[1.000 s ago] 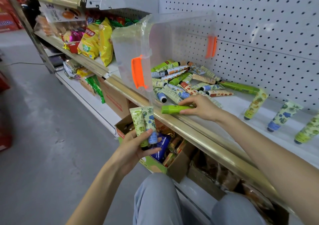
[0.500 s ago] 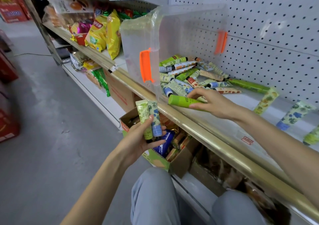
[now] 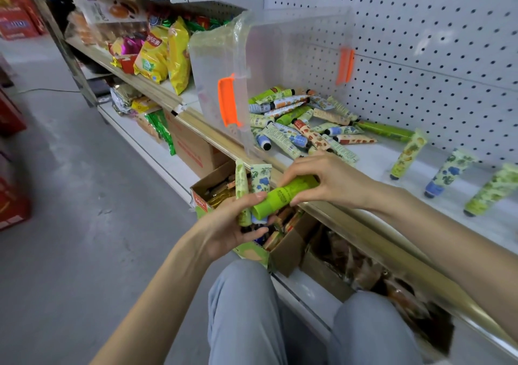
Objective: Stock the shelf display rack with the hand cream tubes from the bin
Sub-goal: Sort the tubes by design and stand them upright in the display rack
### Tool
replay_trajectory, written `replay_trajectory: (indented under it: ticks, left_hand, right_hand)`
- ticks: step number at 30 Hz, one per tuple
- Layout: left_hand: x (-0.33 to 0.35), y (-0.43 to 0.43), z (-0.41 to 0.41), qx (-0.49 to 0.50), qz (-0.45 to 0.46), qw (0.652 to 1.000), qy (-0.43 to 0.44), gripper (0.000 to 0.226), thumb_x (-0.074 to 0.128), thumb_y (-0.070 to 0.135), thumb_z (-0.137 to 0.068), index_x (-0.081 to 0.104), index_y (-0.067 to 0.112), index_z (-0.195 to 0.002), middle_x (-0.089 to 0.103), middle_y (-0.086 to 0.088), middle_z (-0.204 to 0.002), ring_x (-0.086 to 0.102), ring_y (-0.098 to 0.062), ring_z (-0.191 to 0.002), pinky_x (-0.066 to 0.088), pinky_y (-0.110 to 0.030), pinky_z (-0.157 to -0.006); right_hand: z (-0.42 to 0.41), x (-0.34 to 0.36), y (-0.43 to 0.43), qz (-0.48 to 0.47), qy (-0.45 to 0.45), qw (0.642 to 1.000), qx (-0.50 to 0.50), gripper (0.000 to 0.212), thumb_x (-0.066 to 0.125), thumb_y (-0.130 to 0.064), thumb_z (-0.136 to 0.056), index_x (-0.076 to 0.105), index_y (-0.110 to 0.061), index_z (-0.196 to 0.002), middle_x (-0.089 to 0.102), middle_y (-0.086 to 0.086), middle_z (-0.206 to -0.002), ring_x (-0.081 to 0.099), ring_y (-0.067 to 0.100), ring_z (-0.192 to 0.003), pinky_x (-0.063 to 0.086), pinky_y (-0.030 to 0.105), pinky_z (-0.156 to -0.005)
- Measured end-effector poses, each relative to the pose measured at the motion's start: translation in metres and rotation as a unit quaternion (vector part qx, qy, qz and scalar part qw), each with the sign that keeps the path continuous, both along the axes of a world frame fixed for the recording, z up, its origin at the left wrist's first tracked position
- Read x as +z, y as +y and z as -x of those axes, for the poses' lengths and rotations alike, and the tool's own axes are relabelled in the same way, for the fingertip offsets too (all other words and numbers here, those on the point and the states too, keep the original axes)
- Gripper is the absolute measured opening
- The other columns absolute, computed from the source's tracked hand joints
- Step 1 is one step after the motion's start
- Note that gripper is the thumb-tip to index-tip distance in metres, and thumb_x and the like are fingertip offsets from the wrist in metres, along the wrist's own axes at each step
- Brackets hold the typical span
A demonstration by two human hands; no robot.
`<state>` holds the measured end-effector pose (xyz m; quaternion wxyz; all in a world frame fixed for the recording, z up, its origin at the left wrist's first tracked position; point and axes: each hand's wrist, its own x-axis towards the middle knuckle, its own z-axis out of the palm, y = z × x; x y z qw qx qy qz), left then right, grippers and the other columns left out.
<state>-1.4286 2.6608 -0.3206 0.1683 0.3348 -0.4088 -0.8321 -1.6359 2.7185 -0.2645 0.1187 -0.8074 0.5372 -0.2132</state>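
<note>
Two small tubes stand up in the left hand [image 3: 232,224], flat ends up and caps down in the palm: a pale green tube [image 3: 241,185] and a blue flower tube [image 3: 260,179]. I have that hand's fingers curled round both. The right hand [image 3: 328,179] grips a bright green tube [image 3: 283,196] from above. This one lies on a slant, with its cap end low and pointing left at the left hand, and its other end up under the right palm. The cap end touches the left thumb. Both hands are in front of the shelf [image 3: 392,165] edge, above a cardboard box [image 3: 288,249]. On the shelf the clear bin [image 3: 280,56] lies tipped on its side, and a pile of tubes [image 3: 294,123] lies at its mouth, pointing every which way. Three more tubes [image 3: 445,174] stand to the right, caps down, leaning back toward the peg wall [image 3: 420,42]
</note>
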Motion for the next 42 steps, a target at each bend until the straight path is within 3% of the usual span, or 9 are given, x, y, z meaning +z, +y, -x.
replay_trajectory:
  ticks: [6, 10, 12, 16, 21, 25, 32, 36, 42]
  left_hand:
    - [-0.003, 0.011, 0.003, 0.012, 0.016, 1.000, -0.021, 0.008, 0.077, 0.024, -0.052, 0.077, 0.023, -0.060, 0.069, 0.002, -0.065, 0.064, -0.009, -0.059, 0.051, -0.019, -0.045]
    - [-0.005, 0.016, 0.008, -0.009, 0.061, 0.997, -0.038, 0.013, 0.074, 0.010, -0.072, 0.065, 0.016, -0.079, 0.065, 0.003, -0.064, 0.062, -0.007, -0.056, 0.053, -0.021, -0.048]
    - [-0.007, 0.016, 0.009, -0.017, 0.083, 0.995, -0.047, 0.015, 0.070, 0.004, -0.079, 0.062, 0.016, -0.083, 0.065, 0.001, -0.069, 0.064, -0.008, -0.060, 0.053, -0.022, -0.051]
    - [-0.010, 0.014, 0.013, -0.047, 0.090, 0.994, -0.042, 0.021, 0.076, 0.003, -0.070, 0.064, 0.016, -0.082, 0.072, 0.004, -0.069, 0.069, -0.007, -0.063, 0.055, -0.024, -0.053]
    - [-0.020, 0.015, 0.023, -0.048, 0.061, 0.997, -0.030, 0.035, 0.086, 0.017, -0.050, 0.071, 0.019, -0.081, 0.074, -0.004, -0.082, 0.072, -0.015, -0.074, 0.056, -0.026, -0.056]
    - [-0.025, 0.014, 0.032, -0.060, 0.071, 0.996, -0.013, 0.029, 0.083, 0.029, -0.061, 0.072, 0.026, -0.087, 0.074, -0.003, -0.089, 0.071, -0.012, -0.079, 0.058, -0.031, -0.060]
    - [-0.023, 0.004, 0.032, -0.020, 0.081, 0.996, 0.020, 0.048, 0.083, 0.009, -0.061, 0.059, 0.012, -0.103, 0.071, -0.004, -0.078, 0.071, -0.014, -0.072, 0.055, -0.026, -0.053]
    - [-0.025, -0.006, 0.024, 0.009, 0.085, 0.995, 0.041, 0.030, 0.076, 0.003, -0.065, 0.064, 0.009, -0.091, 0.069, -0.006, -0.071, 0.067, -0.010, -0.063, 0.051, -0.023, -0.047]
    - [-0.036, -0.024, 0.013, 0.040, 0.068, 0.997, 0.020, 0.050, 0.073, 0.015, -0.066, 0.057, 0.008, -0.113, 0.073, -0.004, -0.079, 0.069, -0.010, -0.068, 0.051, -0.023, -0.049]
  right_hand:
    - [0.010, -0.001, 0.007, -0.020, -0.017, 0.998, -0.052, 0.032, 0.075, -0.042, -0.071, 0.068, -0.036, -0.102, 0.065, -0.016, -0.109, 0.049, 0.007, -0.107, 0.024, 0.025, -0.099]
    - [0.022, -0.003, 0.010, -0.096, -0.092, 0.984, -0.120, 0.051, 0.060, -0.054, -0.073, 0.052, -0.039, -0.121, 0.047, -0.014, -0.132, 0.039, 0.008, -0.127, 0.029, 0.023, -0.102]
    - [0.024, -0.008, 0.012, -0.141, -0.219, 0.949, -0.178, 0.053, 0.057, -0.046, -0.079, 0.046, -0.030, -0.128, 0.047, -0.007, -0.134, 0.048, 0.012, -0.123, 0.043, 0.019, -0.093]
    - [0.020, -0.019, 0.017, -0.246, -0.523, 0.783, -0.230, 0.044, 0.069, -0.029, -0.076, 0.057, -0.015, -0.117, 0.072, 0.013, -0.104, 0.071, 0.024, -0.084, 0.058, 0.027, -0.066]
    - [0.013, -0.021, 0.014, -0.224, -0.582, 0.737, -0.260, 0.029, 0.067, -0.010, -0.084, 0.058, -0.003, -0.111, 0.072, 0.013, -0.090, 0.069, 0.018, -0.066, 0.056, 0.022, -0.056]
    - [0.008, -0.021, 0.008, -0.191, -0.574, 0.755, -0.253, 0.031, 0.068, -0.008, -0.084, 0.057, 0.000, -0.112, 0.071, 0.016, -0.094, 0.070, 0.019, -0.071, 0.056, 0.020, -0.058]
    - [0.016, -0.026, -0.022, -0.076, -0.469, 0.830, -0.292, 0.011, 0.067, -0.022, -0.087, 0.066, -0.010, -0.086, 0.069, 0.008, -0.082, 0.069, 0.017, -0.066, 0.054, 0.020, -0.058]
    - [0.048, -0.038, -0.055, 0.010, -0.364, 0.850, -0.381, 0.014, 0.068, -0.019, -0.086, 0.071, -0.008, -0.093, 0.069, 0.003, -0.079, 0.065, 0.011, -0.067, 0.054, 0.021, -0.060]
    - [0.041, -0.067, -0.089, 0.013, -0.249, 0.889, -0.385, 0.033, 0.078, -0.028, -0.075, 0.072, -0.008, -0.100, 0.069, -0.001, -0.087, 0.061, 0.003, -0.073, 0.045, 0.009, -0.066]
